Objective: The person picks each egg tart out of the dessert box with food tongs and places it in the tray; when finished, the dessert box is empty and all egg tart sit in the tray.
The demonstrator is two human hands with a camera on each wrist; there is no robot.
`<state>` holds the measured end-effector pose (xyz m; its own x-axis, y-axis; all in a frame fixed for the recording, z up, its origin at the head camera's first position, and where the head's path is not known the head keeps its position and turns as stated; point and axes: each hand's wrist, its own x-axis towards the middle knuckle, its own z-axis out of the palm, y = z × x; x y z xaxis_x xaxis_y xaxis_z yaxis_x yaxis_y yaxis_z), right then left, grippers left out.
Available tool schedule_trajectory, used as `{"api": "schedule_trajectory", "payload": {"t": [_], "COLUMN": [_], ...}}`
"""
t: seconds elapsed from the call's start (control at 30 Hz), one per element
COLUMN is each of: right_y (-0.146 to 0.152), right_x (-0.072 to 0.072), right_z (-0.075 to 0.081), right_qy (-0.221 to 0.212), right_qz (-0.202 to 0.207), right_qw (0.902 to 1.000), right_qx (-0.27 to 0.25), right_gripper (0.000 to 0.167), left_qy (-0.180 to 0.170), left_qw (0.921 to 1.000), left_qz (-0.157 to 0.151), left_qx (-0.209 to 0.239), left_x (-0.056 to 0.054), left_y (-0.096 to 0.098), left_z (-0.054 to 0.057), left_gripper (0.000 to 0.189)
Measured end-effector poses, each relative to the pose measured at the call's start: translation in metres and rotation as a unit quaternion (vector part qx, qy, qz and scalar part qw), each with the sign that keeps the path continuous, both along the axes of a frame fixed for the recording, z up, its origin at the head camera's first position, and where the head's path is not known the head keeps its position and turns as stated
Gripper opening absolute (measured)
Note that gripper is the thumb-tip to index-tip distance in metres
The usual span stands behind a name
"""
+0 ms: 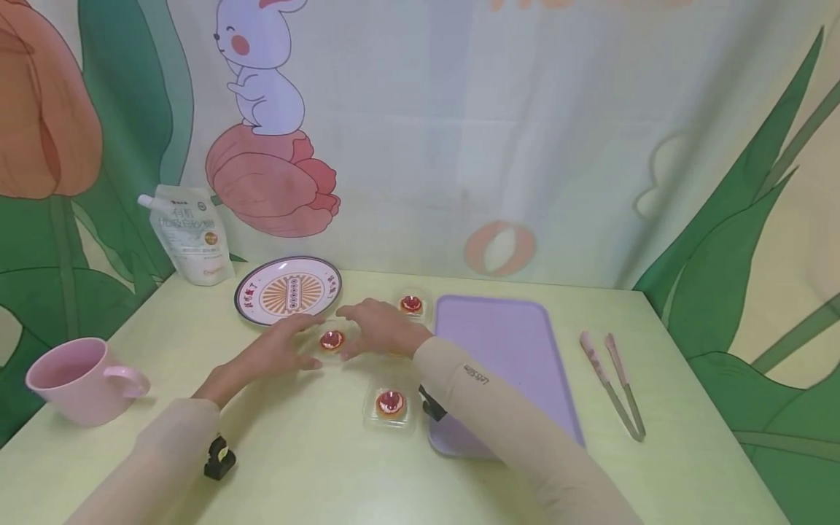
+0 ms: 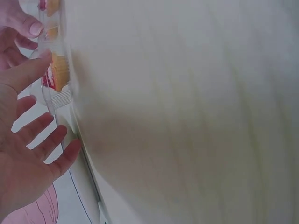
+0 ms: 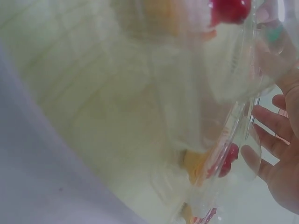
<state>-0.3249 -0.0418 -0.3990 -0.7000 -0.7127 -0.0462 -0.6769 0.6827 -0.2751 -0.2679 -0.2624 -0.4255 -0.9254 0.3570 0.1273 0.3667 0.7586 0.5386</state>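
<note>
A small red-topped tart (image 1: 332, 340) in a clear plastic box lies between my two hands. My left hand (image 1: 278, 348) is at its left with fingers spread, and in the left wrist view the thumb is close to the box of a tart (image 2: 59, 72); contact is unclear. From the right, my right hand (image 1: 383, 329) reaches over with loosely bent fingers near the box's right edge. Nearer me sits another boxed tart (image 1: 391, 402), and one more boxed tart (image 1: 411, 303) is behind the right hand. The right wrist view shows the right hand (image 3: 282, 144) beside the clear boxes, fingers apart.
A purple tray (image 1: 502, 350) lies right of the tarts, under the right forearm. Tongs (image 1: 620, 390) are farther right. A patterned plate (image 1: 252, 299) is at the back, beside a white spouted pouch (image 1: 197, 244). The pink mug (image 1: 85, 386) stands at the left.
</note>
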Motion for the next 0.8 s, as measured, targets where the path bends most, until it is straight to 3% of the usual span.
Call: {"api": "schedule_trajectory", "payload": {"t": [0.23,0.57,0.8], "right_y": [-0.007,-0.013,-0.016], "right_x": [-0.002,-0.004,-0.003], "right_z": [-0.003,-0.001,-0.001], "right_qy": [-0.027,-0.044,-0.051], "right_qz": [0.000,-0.003,-0.012], "right_qw": [0.9996,0.9990,0.9985], "right_qx": [-0.001,0.002,0.013], "right_gripper": [0.080,0.090,0.089], "left_qy": [-0.002,0.036,0.056], "left_qw": [0.9995,0.9973,0.9956], "left_qz": [0.019,0.041,0.047], "left_qx": [-0.024,-0.049,-0.059], "left_x": [-0.002,0.000,0.002], "left_y": [-0.001,0.004,0.006], "left_z": [-0.007,-0.011,-0.013], "left_gripper": [0.079,0.082,0.079]}}
